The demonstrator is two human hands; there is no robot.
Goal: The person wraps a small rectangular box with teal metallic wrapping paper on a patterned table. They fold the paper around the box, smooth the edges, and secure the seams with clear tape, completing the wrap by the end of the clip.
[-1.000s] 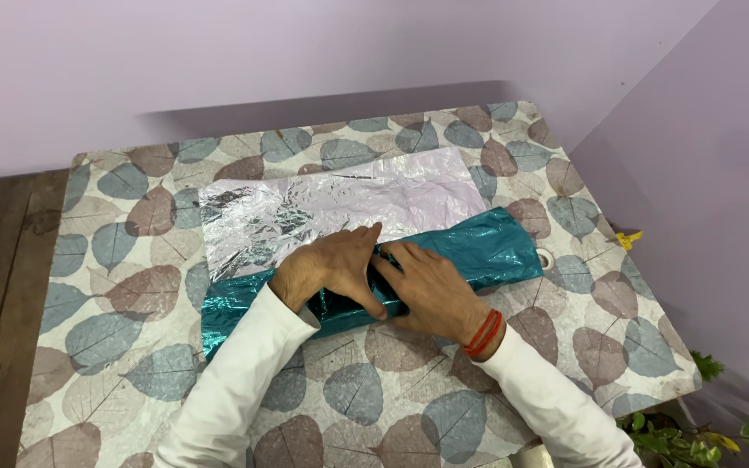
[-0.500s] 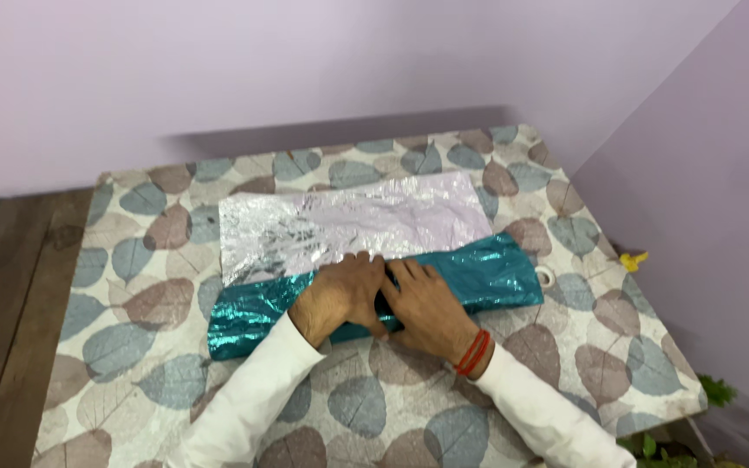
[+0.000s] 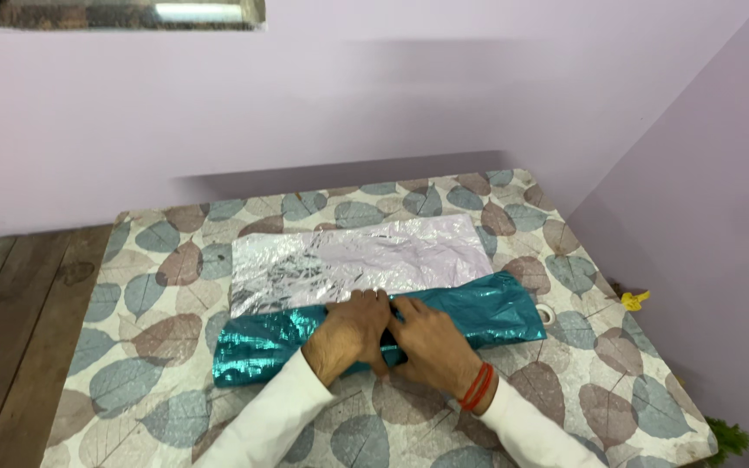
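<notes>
Both hands press flat on a shiny teal roll (image 3: 496, 314), side by side and touching at its middle. The left hand (image 3: 348, 334) and right hand (image 3: 431, 345) lie with fingers (image 3: 373, 305) spread out, not gripping. What is inside the roll is hidden. Just past the fingers lies the silver sheet (image 3: 353, 264), crinkled, on the leaf-patterned surface (image 3: 158, 286). Right of the roll's end sits a small white ring (image 3: 546, 313), hard to make out. A red band (image 3: 476, 387) circles the right wrist.
</notes>
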